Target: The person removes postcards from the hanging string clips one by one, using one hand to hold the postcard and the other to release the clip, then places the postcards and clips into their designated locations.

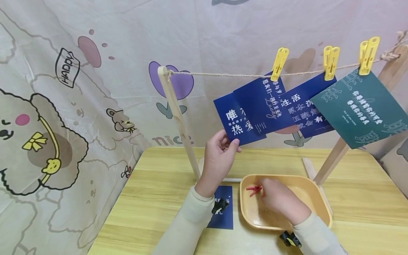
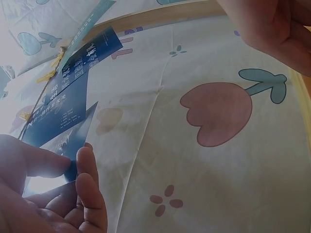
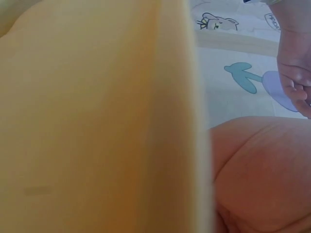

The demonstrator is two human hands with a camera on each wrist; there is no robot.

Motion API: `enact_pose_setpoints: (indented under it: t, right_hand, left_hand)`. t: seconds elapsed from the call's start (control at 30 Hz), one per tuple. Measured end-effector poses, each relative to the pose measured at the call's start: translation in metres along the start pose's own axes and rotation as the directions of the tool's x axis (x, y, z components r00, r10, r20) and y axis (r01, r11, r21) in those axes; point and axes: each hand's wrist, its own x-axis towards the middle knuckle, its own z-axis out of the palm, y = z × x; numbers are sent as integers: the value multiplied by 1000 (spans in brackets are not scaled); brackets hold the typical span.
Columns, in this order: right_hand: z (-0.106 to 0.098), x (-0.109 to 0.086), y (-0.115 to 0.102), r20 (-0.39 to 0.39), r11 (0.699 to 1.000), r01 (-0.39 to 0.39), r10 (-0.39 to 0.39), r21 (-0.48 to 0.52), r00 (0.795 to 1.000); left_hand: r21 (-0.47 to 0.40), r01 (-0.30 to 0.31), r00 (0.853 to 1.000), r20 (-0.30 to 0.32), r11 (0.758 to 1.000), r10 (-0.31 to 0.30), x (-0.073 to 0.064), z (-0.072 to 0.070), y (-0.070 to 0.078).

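My left hand [image 1: 220,157] pinches the lower edge of a dark blue card [image 1: 234,118] with white lettering, between thumb and fingers. That card is held up just below the twine [image 1: 220,74], partly behind the neighbouring blue card [image 1: 269,102]. In the left wrist view the thumb lies on the face of the pinched card [image 2: 73,141]. My right hand [image 1: 278,198] reaches down into a yellow plastic basin [image 1: 287,177] and holds a red clothespin [image 1: 254,190] at its fingertips. In the right wrist view the basin wall [image 3: 175,121] hides those fingers.
Yellow clothespins [image 1: 279,63] hold two blue cards and a green card [image 1: 363,106] on the twine. A wooden post [image 1: 180,120] stands at left, another [image 1: 331,161] at right. Another blue card [image 1: 226,216] lies on the wooden table [image 1: 137,202], partly under my left forearm.
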Motion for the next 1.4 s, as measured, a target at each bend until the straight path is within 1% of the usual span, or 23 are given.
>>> enact_pose_setpoints:
  t: [0.13, 0.37, 0.53, 0.63, 0.77, 0.87, 0.93, 1.1, 1.2, 1.4]
  right_hand:
    - [-1, -3, 1, -12, 1000, 7, -7, -7, 1000]
    - [-5, -6, 2, -21, 1000, 1, 0, 14, 1000]
    - [-10, -10, -1, -56, 1000, 30, -30, 9, 998]
    - [-16, -14, -4, -89, 999, 35, -36, -15, 995]
    - [-24, -23, -10, -132, 998, 47, -51, -35, 990]
    - [-31, -32, -15, -168, 998, 58, -60, -15, 984]
    - [-36, -39, -19, -208, 997, 71, -71, -6, 976]
    - [-47, -52, -30, -293, 994, 106, -100, 5, 951]
    - [-51, -58, -35, -316, 991, 128, -112, 32, 942]
    - [-59, -66, -42, -366, 986, 162, -136, 43, 921]
  left_hand:
    - [4, -2, 1000, 1, 1000, 2, 0, 3, 2]
    - [11, -9, 1000, 3, 1000, 9, 0, 7, 5]
    - [17, 2, 1000, 0, 1000, -2, 0, 8, 9]
    - [26, 8, 1000, -1, 1000, -8, -2, 8, 9]
    - [47, 13, 1000, -5, 999, -12, -7, 5, 4]
    - [65, 22, 1000, -7, 998, -21, -14, 1, -1]
    - [78, 33, 999, -1, 996, -33, -19, -2, -5]
    - [126, 85, 996, 13, 988, -88, -31, -7, -14]
    - [155, 111, 993, 20, 982, -116, -37, -11, -22]
    - [190, 125, 990, 37, 974, -134, -48, -18, -35]
